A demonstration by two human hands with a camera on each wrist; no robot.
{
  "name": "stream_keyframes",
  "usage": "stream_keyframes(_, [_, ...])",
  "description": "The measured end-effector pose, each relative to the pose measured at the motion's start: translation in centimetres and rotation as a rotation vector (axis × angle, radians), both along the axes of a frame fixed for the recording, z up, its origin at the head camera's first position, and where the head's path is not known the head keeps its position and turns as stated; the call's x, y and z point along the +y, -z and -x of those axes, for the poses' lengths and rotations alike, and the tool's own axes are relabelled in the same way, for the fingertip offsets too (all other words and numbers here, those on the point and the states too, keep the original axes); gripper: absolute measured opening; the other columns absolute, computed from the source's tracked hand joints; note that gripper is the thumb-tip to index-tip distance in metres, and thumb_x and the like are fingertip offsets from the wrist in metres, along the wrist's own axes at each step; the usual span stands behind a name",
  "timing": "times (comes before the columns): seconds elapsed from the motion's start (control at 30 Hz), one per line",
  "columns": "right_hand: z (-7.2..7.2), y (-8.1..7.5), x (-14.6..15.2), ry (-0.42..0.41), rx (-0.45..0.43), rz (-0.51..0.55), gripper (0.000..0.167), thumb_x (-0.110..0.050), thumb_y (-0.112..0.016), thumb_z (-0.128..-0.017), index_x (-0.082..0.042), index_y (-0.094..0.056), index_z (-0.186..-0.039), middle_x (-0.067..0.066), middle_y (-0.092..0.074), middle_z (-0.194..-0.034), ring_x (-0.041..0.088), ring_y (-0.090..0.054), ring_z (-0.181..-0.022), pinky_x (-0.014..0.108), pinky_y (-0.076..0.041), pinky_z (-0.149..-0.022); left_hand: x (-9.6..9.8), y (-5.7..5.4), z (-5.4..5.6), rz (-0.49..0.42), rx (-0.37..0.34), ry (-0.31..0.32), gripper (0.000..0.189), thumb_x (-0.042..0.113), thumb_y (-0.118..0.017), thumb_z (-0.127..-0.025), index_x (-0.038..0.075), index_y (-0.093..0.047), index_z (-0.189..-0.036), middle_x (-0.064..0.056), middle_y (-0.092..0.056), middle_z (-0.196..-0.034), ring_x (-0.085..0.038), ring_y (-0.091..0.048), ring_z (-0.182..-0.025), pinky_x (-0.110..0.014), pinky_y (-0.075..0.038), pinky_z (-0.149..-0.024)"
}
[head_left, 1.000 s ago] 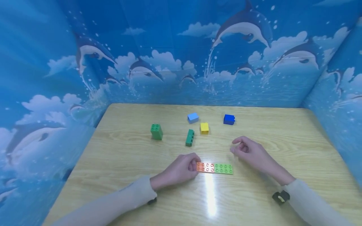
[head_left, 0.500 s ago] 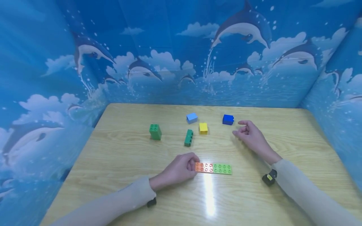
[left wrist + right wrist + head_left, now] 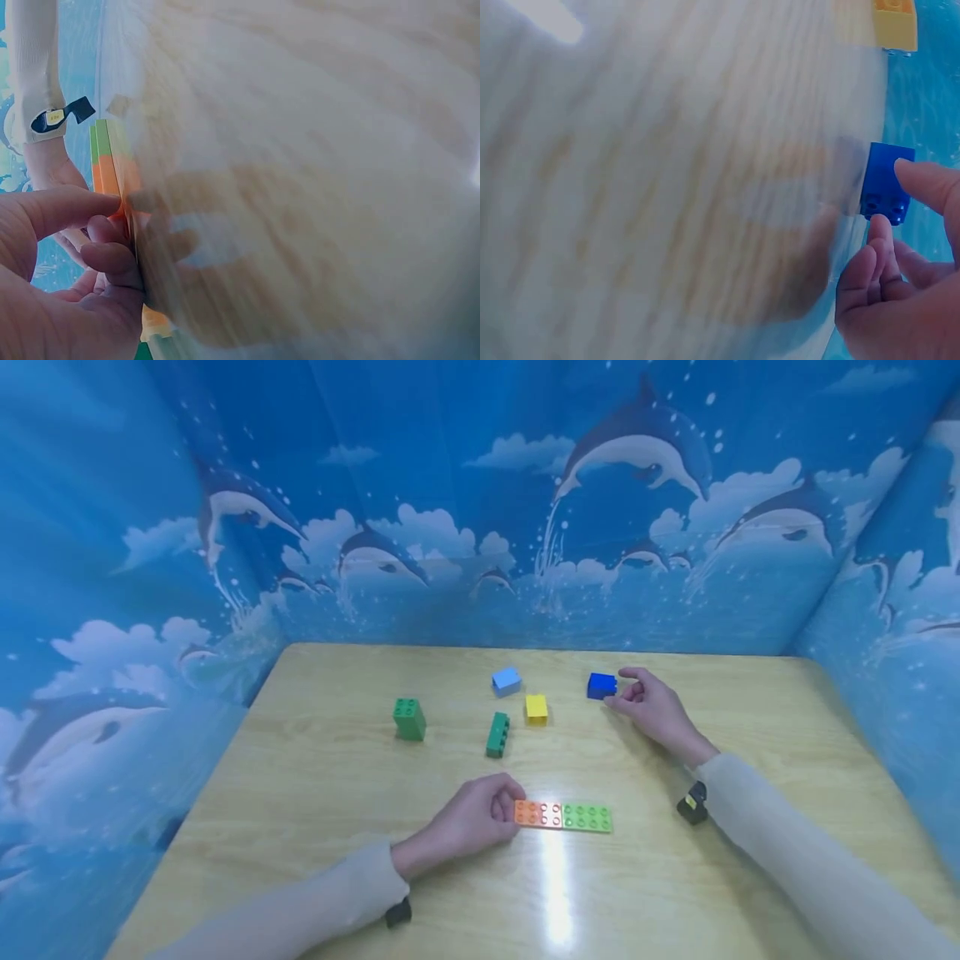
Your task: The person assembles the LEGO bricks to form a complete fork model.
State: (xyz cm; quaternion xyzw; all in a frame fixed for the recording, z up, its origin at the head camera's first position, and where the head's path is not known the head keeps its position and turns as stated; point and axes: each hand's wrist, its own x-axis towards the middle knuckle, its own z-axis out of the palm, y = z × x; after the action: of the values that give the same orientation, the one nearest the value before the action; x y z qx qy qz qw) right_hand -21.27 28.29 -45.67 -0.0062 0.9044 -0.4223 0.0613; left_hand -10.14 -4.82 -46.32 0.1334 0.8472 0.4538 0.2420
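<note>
My left hand (image 3: 472,814) pinches the left end of an orange brick (image 3: 527,813), which lies flat on the table. A light green brick (image 3: 587,817) sits against its right end, making one row. In the left wrist view, thumb and fingers meet at the side of the orange brick (image 3: 109,178). At the far right my right hand (image 3: 660,710) reaches to a dark blue brick (image 3: 600,686) lying on its side. Its thumb and forefinger are parted at the studded end. In the right wrist view a fingertip overlaps the blue brick (image 3: 885,174); whether it touches cannot be told.
A yellow brick (image 3: 536,710), a light blue brick (image 3: 506,682) and a dark green brick (image 3: 497,735) lie mid-table. Further left stands a tall green brick (image 3: 409,720). A dolphin-print curtain (image 3: 420,527) borders the table's back and sides.
My right hand has moved forward and slightly left, up to the dark blue brick. My left hand keeps its hold on the orange brick, and the bricks stay where they were.
</note>
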Motion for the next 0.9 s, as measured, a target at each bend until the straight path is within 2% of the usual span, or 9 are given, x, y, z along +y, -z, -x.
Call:
stream_keyframes(0.23, [0.34, 0.61, -0.3, -0.001, -0.019, 0.003, 0.069, -0.028, -0.075, -0.106, 0.002, -0.044, -0.16, 0.015, -0.064, -0.11, 0.028, -0.059, -0.097, 0.041, -0.049, -0.083, -0.06, -0.16, -0.32, -0.004, 0.013, -0.005, 0.041, -0.008, -0.082, -0.084, 0.01, -0.072, -0.119, 0.001, -0.067, -0.09, -0.017, -0.065, -0.078, -0.027, -0.057, -0.067])
stream_keyframes(0.57, [0.58, 0.76, -0.46, -0.016, -0.003, -0.013, 0.06, -0.027, -0.074, -0.107, 0.005, -0.051, -0.152, 0.015, -0.066, -0.11, 0.03, -0.061, -0.101, 0.043, -0.05, -0.086, -0.11, 0.03, -0.4, 0.003, 0.019, 0.0, 0.041, -0.008, -0.082, -0.084, 0.01, -0.072, -0.12, 0.002, -0.067, -0.09, -0.016, -0.065, -0.078, -0.027, -0.057, -0.067])
stream_keyframes(0.73, [0.79, 0.87, -0.68, -0.015, 0.003, -0.023, 0.059, -0.027, -0.074, -0.107, 0.002, -0.053, -0.153, 0.016, -0.066, -0.111, 0.032, -0.061, -0.103, 0.047, -0.049, -0.09, -0.15, -0.04, -0.36, 0.011, 0.023, -0.004, 0.041, -0.008, -0.082, -0.084, 0.01, -0.072, -0.12, 0.002, -0.067, -0.09, -0.016, -0.065, -0.077, -0.027, -0.058, -0.067])
stream_keyframes(0.9, [0.76, 0.79, -0.56, -0.017, 0.002, -0.038, 0.059, -0.028, -0.076, -0.105, 0.004, -0.055, -0.149, 0.02, -0.067, -0.119, 0.037, -0.063, -0.112, 0.054, -0.052, -0.097, -0.08, -0.03, -0.3, 0.01, 0.027, -0.007, 0.042, -0.008, -0.082, -0.085, 0.01, -0.072, -0.121, 0.003, -0.067, -0.09, -0.016, -0.065, -0.078, -0.027, -0.058, -0.068])
